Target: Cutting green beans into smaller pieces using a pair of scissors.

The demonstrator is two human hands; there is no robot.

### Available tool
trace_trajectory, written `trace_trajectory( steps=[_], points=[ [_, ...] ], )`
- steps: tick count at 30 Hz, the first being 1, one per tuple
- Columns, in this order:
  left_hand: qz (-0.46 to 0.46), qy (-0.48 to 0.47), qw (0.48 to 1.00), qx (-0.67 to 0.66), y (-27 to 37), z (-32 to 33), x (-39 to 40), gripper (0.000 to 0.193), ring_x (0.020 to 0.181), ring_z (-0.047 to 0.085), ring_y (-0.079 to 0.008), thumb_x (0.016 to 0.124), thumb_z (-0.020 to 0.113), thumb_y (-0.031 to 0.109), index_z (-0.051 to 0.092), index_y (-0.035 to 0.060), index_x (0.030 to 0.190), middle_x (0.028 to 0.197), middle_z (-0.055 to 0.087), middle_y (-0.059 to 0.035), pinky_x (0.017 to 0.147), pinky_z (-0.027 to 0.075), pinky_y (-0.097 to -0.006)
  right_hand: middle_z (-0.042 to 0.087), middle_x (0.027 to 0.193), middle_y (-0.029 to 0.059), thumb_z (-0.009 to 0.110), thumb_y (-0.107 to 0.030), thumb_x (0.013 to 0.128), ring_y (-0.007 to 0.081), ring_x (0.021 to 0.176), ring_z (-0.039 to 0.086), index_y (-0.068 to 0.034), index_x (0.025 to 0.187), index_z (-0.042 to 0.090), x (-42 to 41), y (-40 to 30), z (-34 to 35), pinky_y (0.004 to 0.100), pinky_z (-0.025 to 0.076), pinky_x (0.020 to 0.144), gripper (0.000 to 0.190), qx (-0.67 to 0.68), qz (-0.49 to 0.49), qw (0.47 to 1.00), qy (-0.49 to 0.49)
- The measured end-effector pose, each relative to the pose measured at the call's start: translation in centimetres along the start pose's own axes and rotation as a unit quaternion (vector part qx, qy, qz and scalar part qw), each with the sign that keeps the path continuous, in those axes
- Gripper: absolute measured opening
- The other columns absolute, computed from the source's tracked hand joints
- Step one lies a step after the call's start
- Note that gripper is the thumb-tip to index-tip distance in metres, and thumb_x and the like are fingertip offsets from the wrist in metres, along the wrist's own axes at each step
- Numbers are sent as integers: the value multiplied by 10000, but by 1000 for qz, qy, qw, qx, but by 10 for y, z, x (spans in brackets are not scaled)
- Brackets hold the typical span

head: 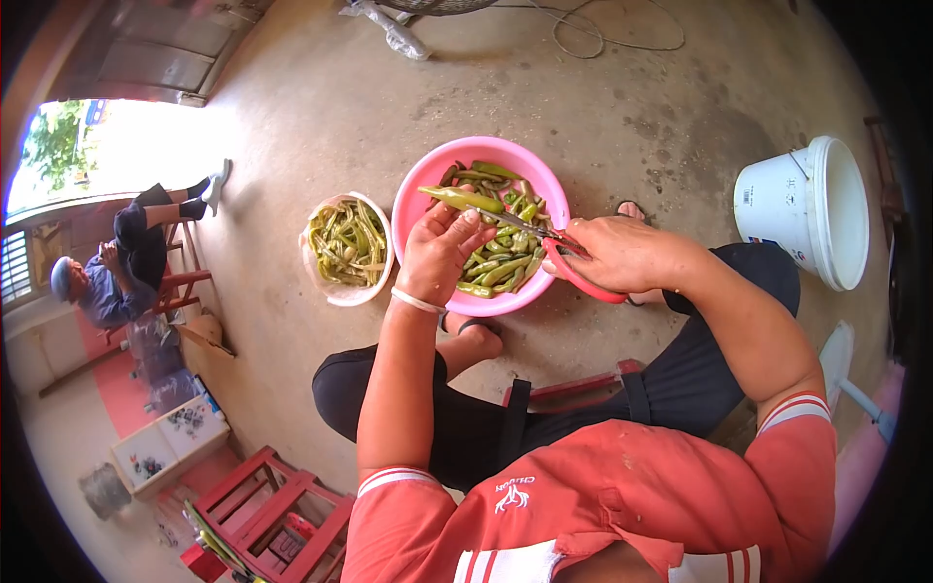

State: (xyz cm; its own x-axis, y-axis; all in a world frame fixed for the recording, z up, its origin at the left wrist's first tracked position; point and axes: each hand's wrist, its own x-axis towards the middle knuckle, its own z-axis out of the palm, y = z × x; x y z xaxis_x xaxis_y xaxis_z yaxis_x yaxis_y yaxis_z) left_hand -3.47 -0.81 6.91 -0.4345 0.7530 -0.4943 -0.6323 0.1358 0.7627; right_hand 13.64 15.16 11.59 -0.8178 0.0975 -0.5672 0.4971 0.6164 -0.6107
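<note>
My left hand (pixel 441 248) holds a long green pepper (pixel 461 199) over a pink plastic basin (pixel 557 191). Red-handled scissors (pixel 583 273) are in my right hand (pixel 619 251), their blades reaching to the pepper's right end. Inside the basin lie many green peppers (pixel 503 271). Left of it, nearly against its wall, stands a smaller pale container (pixel 350 297) filled with cut or split green pepper strips (pixel 346 240). Whether the blades touch the pepper is hard to tell.
A white plastic bucket (pixel 776 197) lies or stands at the right. Another person (pixel 120 280) sits on a wooden chair at the left. Below them are a two-part tray (pixel 171 444) and a red wooden stool (pixel 270 503). A cable (pixel 598 44) lies on the floor at the top.
</note>
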Motion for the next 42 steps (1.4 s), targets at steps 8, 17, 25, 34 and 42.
trace_trajectory(
  steps=[8, 17, 25, 34, 42],
  points=[
    [3, -37, 999, 20, -7, 9, -4, 403, 1016, 570, -159, 900, 546, 63, 433, 1, 1282, 1174, 555, -77, 849, 513, -284, 620, 890, 273, 453, -469, 873, 410, 869, 610, 46, 966, 543, 10, 3, 15, 488, 465, 783, 531, 4, 23, 999, 38],
    [6, -59, 997, 58, -7, 11, -7, 432, 1018, 572, -167, 888, 565, 72, 414, -13, 1284, 1167, 556, -87, 864, 506, -298, 620, 825, 266, 488, -423, 869, 406, 824, 614, 50, 858, 565, 8, -2, 14, 488, 469, 743, 479, 3, -8, 999, 54],
    [18, -40, 991, 125, -13, 9, -1, 445, 974, 589, -163, 882, 569, 59, 405, -28, 1287, 1112, 576, -106, 843, 512, -294, 619, 803, 263, 477, -421, 877, 410, 785, 615, 36, 843, 579, 8, -1, 22, 480, 474, 726, 469, -6, -15, 996, 86],
    [22, -38, 992, 122, -33, 24, -7, 405, 948, 591, -161, 880, 559, 26, 417, -36, 1254, 1064, 589, -111, 824, 519, -300, 624, 801, 265, 488, -419, 866, 404, 789, 622, 51, 842, 567, 13, -1, 25, 484, 479, 725, 477, -38, 9, 996, 84],
    [59, 21, 992, 105, -40, 11, -3, 403, 949, 598, -180, 875, 552, 12, 415, -18, 1253, 1067, 587, -104, 826, 521, -307, 627, 795, 255, 502, -396, 858, 404, 775, 622, 42, 822, 573, 16, -3, 29, 488, 483, 711, 445, -43, -24, 993, 109]
  ],
)
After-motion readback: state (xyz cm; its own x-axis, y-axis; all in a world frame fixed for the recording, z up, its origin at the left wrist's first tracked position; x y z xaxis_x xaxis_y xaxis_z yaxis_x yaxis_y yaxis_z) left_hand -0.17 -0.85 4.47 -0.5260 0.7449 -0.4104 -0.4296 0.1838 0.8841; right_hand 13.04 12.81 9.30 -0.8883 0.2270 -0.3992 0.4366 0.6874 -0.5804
